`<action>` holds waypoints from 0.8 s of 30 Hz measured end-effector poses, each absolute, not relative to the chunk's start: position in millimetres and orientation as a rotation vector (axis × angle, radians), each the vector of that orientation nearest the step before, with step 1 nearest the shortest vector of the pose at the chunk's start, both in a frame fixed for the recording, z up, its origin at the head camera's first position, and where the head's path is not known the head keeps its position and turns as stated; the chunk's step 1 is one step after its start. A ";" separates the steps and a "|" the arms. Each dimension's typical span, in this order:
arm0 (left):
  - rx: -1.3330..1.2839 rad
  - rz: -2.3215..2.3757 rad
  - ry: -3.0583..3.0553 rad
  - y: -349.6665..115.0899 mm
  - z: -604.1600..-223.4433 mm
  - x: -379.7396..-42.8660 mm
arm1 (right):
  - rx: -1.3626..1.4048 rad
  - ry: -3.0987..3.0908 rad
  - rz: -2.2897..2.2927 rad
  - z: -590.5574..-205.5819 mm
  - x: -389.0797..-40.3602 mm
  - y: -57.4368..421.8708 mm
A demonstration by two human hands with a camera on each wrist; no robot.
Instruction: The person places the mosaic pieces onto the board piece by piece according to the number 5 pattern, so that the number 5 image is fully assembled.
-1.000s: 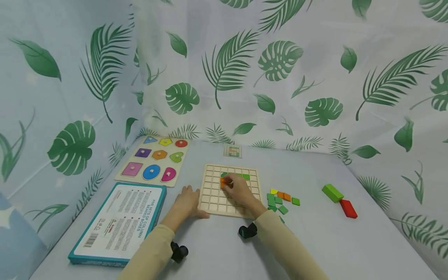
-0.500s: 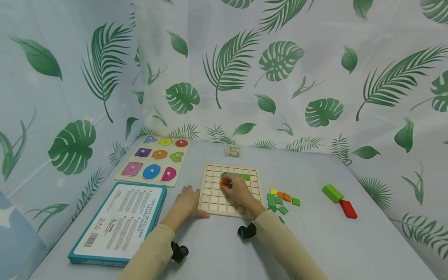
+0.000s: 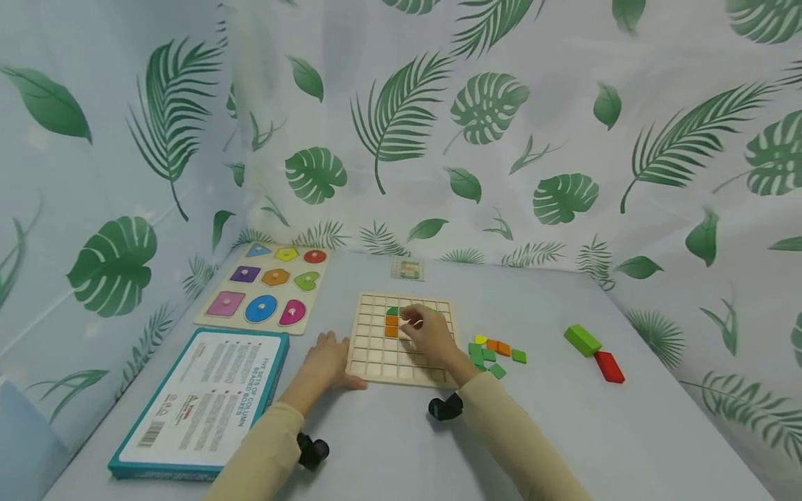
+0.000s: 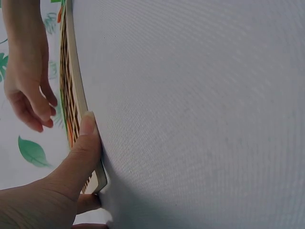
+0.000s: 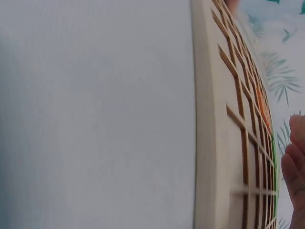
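On the white face of a teal box [image 3: 209,344], capital letters [image 3: 253,391] are spelling "FIVE SETS OF COLUMN BEADED BOXES", running sideways along its right side. A barcode [image 3: 150,433] is sitting in the near left corner; paragraphs of small print [image 3: 233,367] are appearing too tiny to read.

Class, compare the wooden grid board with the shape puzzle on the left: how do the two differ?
The grid board is ruled into small square cells; the shape puzzle has nine larger coloured shapes.
The grid board bears orange pieces and green pieces among many bare cells; the shape puzzle's shapes differ in outline.
The left hand touches the grid board; no hand touches the shape puzzle.
Both are flat, pale boards.
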State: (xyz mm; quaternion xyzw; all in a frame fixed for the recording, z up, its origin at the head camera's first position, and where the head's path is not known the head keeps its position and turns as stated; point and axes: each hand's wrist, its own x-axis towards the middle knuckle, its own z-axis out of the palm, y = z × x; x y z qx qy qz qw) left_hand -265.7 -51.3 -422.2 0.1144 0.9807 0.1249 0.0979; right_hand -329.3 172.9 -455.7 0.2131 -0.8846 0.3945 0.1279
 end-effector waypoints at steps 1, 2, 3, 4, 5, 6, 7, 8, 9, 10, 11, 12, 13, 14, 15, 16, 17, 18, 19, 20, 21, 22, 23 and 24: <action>0.340 0.365 2.903 -51.1 -422.5 -265.9 | 0.608 -2.563 1.154 -455.5 -328.5 176.0; 0.340 0.365 2.903 -51.0 -422.9 -266.0 | 0.590 -2.557 1.157 -455.4 -327.3 179.0; 0.342 0.364 2.905 -50.8 -423.3 -266.0 | 0.580 -2.550 1.150 -455.7 -326.4 182.1; 0.342 0.362 2.904 -50.7 -423.5 -266.0 | 0.572 -2.542 1.150 -456.0 -325.7 185.3; 0.343 0.357 2.904 -50.5 -423.5 -266.0 | 0.564 -2.537 1.138 -456.6 -325.0 188.5; 0.342 0.359 2.903 -50.2 -423.5 -265.8 | 0.549 -2.537 1.139 -456.5 -323.8 191.7; 0.341 0.359 2.903 -50.1 -423.1 -265.7 | 0.543 -2.533 1.132 -456.2 -322.7 195.2; 0.341 0.362 2.902 -49.9 -422.8 -265.5 | 0.541 -2.524 1.123 -456.2 -321.9 198.9; 0.343 0.362 2.902 -49.6 -422.4 -265.2 | 0.540 -2.516 1.117 -455.2 -320.7 202.9; 0.343 0.359 2.901 -50.1 -421.9 -264.9 | 0.538 -2.509 1.114 -454.6 -320.1 206.5; 0.345 0.353 2.901 -50.5 -421.8 -264.6 | 0.538 -2.502 1.102 -454.3 -319.8 210.7; 0.346 0.348 2.901 -50.9 -421.4 -264.2 | 0.532 -2.501 1.100 -453.3 -319.3 215.2; 0.350 0.341 2.901 -51.2 -420.9 -263.8 | 0.528 -2.500 1.082 -452.8 -319.4 220.1; 0.353 0.337 2.901 -51.4 -420.7 -263.5 | 0.524 -2.497 1.065 -452.8 -319.9 225.6; 0.356 0.334 2.901 -51.6 -420.4 -263.0 | 0.516 -2.502 1.051 -452.2 -319.8 231.1; 0.362 0.327 2.902 -51.7 -420.0 -262.6 | 0.501 -2.512 1.044 -451.4 -319.8 236.6; 0.366 0.322 2.903 -51.8 -419.6 -262.3 | 0.487 -2.523 1.043 -450.4 -319.1 242.2; 0.369 0.322 2.903 -51.8 -419.2 -262.0 | 0.467 -2.535 1.033 -449.3 -318.6 247.8; 0.373 0.324 2.902 -51.8 -418.8 -261.9 | 0.451 -2.546 1.019 -448.3 -317.9 253.4; 0.376 0.327 2.901 -51.8 -418.7 -261.9 | 0.433 -2.553 1.017 -447.1 -316.8 258.9; 0.378 0.327 2.899 -51.7 -418.5 -261.9 | 0.410 -2.566 1.012 -445.4 -315.2 264.2; 0.381 0.328 2.898 -51.7 -418.4 -262.1 | 0.393 -2.572 1.012 -443.5 -313.4 269.3; 0.381 0.329 2.897 -51.5 -418.5 -262.4 | 0.377 -2.575 1.003 -442.4 -312.2 274.6; 0.381 0.330 2.895 -51.3 -418.4 -262.5 | 0.363 -2.578 0.986 -441.7 -311.3 279.8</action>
